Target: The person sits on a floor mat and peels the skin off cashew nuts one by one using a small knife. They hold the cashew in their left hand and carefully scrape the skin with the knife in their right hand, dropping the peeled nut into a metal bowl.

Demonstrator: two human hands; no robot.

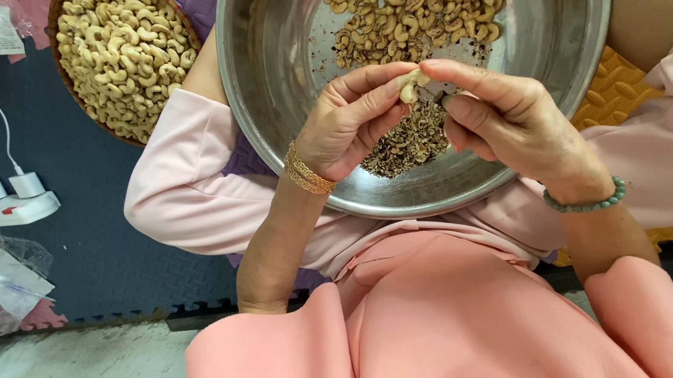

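A small, pale, curved cashew kernel [410,84] sits pinched between both hands, just above the wide, shiny stainless-steel bowl [273,62] that rests on the person's lap. The left hand [350,121] clamps it between thumb and forefinger from one side; the right hand [504,117] closes thumb and forefinger on its other end — so the fingers [377,97] of both hands are shut on the nut, the rest curled loosely beneath.

The kernel is probably very light, dry and hard yet brittle — likely to snap at its thin curve if squeezed, so a gentle hold at the two thicker ends suits it best.

Directly under it lies a heap of dark brown skin flakes [411,141]; farther in the bowl sits a pile of brownish unpeeled cashews [417,1]. A round woven basket of pale peeled cashews [127,57] stands well apart at the upper left.
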